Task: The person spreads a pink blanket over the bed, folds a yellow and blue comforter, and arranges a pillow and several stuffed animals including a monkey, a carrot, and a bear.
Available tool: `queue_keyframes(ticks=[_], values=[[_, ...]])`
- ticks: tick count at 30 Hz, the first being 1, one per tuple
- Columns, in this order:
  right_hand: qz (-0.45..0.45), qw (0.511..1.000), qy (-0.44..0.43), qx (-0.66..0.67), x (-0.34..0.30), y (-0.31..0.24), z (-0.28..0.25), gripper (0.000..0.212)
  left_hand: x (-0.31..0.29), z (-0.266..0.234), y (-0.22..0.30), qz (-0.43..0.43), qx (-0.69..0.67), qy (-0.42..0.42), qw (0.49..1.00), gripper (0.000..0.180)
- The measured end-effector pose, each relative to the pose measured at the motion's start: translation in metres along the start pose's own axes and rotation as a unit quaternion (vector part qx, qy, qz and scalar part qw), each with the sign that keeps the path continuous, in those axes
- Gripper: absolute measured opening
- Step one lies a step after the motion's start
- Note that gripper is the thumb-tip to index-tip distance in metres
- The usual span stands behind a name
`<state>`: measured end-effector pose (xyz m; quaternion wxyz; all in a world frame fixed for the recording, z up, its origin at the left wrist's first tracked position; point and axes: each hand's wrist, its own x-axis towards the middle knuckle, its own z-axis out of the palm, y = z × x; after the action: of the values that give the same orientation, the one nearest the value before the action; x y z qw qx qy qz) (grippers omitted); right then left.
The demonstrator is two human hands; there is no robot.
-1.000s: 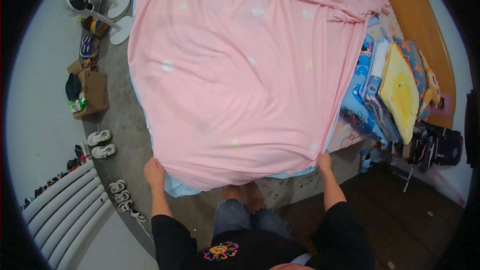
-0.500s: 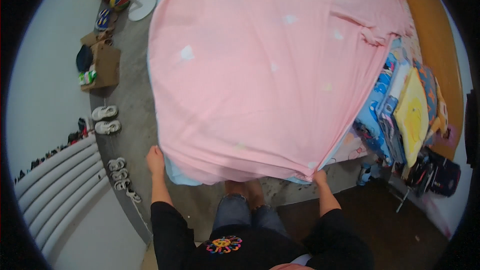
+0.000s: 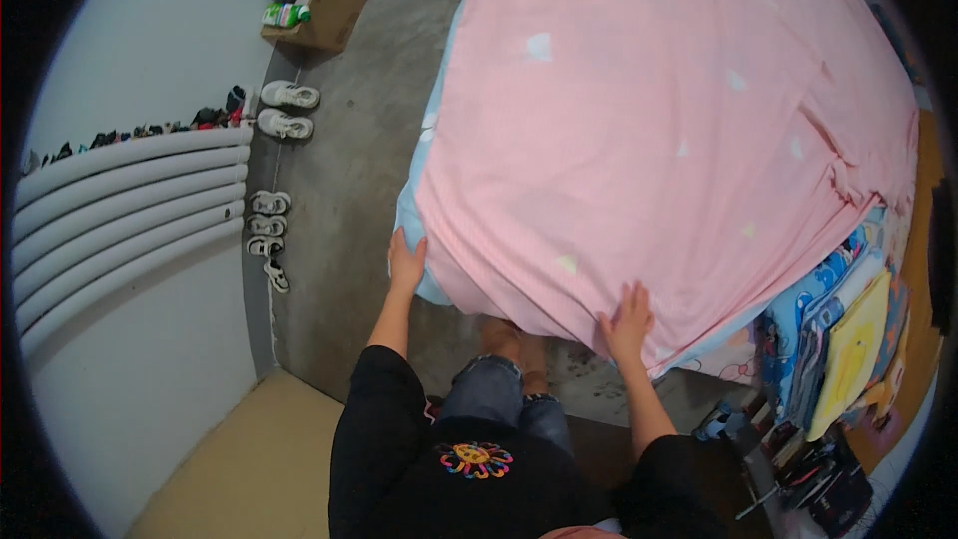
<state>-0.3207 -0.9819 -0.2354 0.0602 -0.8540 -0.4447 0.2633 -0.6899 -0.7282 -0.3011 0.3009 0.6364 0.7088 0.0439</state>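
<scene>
A pink quilt (image 3: pixel 619 140) with pale small shapes and a light blue underside (image 3: pixel 407 205) covers the bed before me. My left hand (image 3: pixel 406 262) rests against its near left corner, fingers stretched along the blue border and thumb apart. On the pink top near the front edge lies my right hand (image 3: pixel 628 319), its fingers spread and nothing gripped. Creases run from the near right corner toward a bunched fold (image 3: pixel 843 180) farther right.
Folded bedding (image 3: pixel 798 334) and a yellow cushion (image 3: pixel 851 354) are piled at the bed's right. Bags (image 3: pixel 823 479) sit below them. Left of the bed are white shoes (image 3: pixel 287 110), several sandals (image 3: pixel 267 225), a cardboard box (image 3: pixel 334 10) and a white radiator (image 3: pixel 130 210).
My right hand has released the near right corner and moved onto the quilt top, opening. My left hand has come onto the left corner. The view has swung left.
</scene>
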Motion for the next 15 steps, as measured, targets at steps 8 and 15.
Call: queue_keyframes(ticks=[8, 15], values=[[-0.114, 0.992, -0.057, -0.004, 0.02, -0.105, 0.02, 0.082, -0.054, 0.001, 0.009, -0.012, 0.064, 0.079, 0.995, 0.043], [-0.157, 0.988, 0.003, 0.007, 0.022, -0.113, 0.037, 0.056, -0.07, 0.009, -0.004, 0.053, 0.094, 0.089, 0.99, 0.018]])
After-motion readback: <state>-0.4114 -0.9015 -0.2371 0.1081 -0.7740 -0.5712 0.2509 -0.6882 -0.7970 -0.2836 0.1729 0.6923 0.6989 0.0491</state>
